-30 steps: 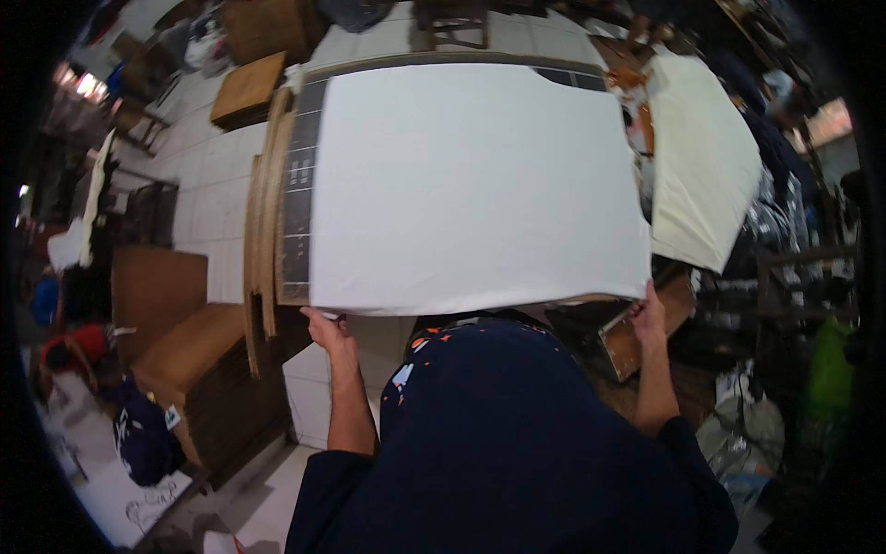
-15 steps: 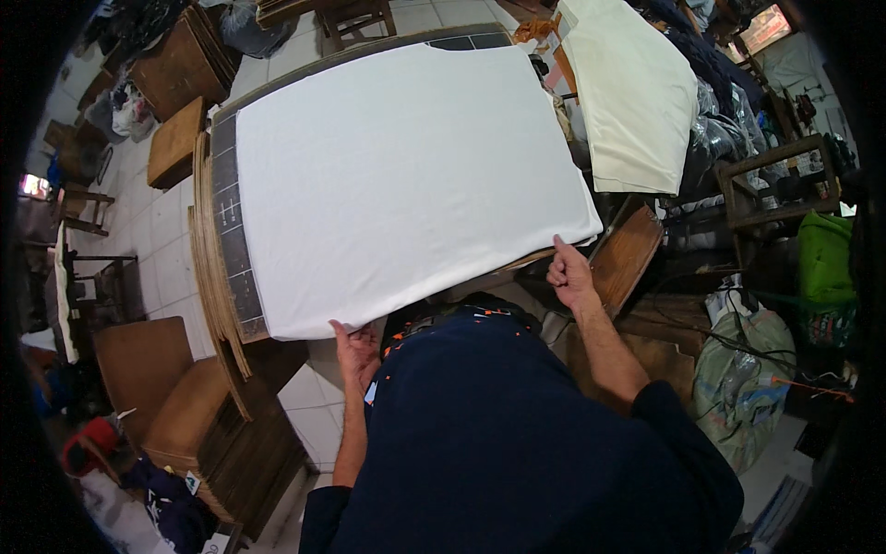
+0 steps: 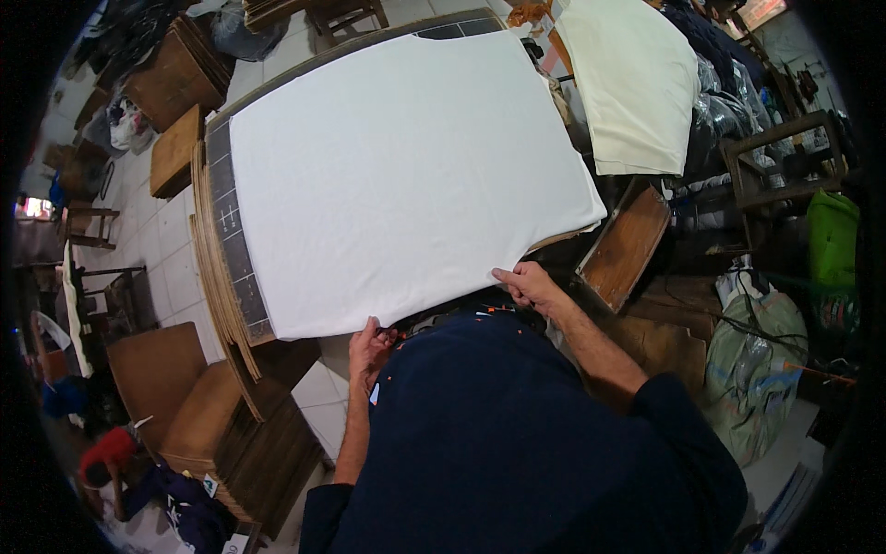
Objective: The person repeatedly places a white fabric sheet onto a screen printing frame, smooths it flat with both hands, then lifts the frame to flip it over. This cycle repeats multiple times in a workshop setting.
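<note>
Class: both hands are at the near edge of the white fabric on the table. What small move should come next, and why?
Probably pull the near edge taut. The left hand and right hand both pinch the near edge of the white fabric, which overhangs the table there, and the edge runs slightly uneven between them.

A plain white fabric sheet (image 3: pixel 397 166) is lying across my dark cutting mat (image 3: pixel 231 249), which is showing a pale grid pattern along its exposed edge. I am wearing a navy shirt (image 3: pixel 517 443) flecked with tiny orange and white specks. A cream cloth (image 3: pixel 637 83) is glowing beside brown wooden boards (image 3: pixel 628 245), and a bright green bag (image 3: pixel 831 240) is standing out at the right.
</note>
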### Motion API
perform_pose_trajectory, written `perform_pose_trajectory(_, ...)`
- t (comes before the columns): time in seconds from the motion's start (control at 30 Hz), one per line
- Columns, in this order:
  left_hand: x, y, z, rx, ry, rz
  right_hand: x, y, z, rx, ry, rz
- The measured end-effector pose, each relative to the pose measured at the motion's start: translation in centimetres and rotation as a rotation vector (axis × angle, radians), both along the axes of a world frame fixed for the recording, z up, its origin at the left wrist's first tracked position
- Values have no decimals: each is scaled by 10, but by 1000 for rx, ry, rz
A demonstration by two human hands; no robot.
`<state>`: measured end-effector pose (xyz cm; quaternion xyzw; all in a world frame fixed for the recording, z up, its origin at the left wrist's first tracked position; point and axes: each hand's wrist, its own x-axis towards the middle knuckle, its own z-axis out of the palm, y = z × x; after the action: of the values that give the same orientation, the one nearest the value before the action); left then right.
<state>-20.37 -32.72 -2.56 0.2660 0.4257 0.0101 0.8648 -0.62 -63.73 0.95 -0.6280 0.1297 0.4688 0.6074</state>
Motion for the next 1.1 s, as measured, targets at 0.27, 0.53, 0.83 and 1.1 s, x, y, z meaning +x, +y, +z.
perform_pose_trajectory(0.27,3,16,-41,335,88,-126,3,-5,-44,-57,-144,102)
perform_pose_trajectory(0.53,-11,36,-30,532,241,-428,53,-138,-38,-250,138,-1106)
perform_pose_trajectory(0.83,39,68,82,777,216,-1194,95,-141,-42,-227,-135,-874)
perform_pose_trajectory(1.1,170,115,119,1461,106,-549,110,-146,-62,-294,-143,-805)
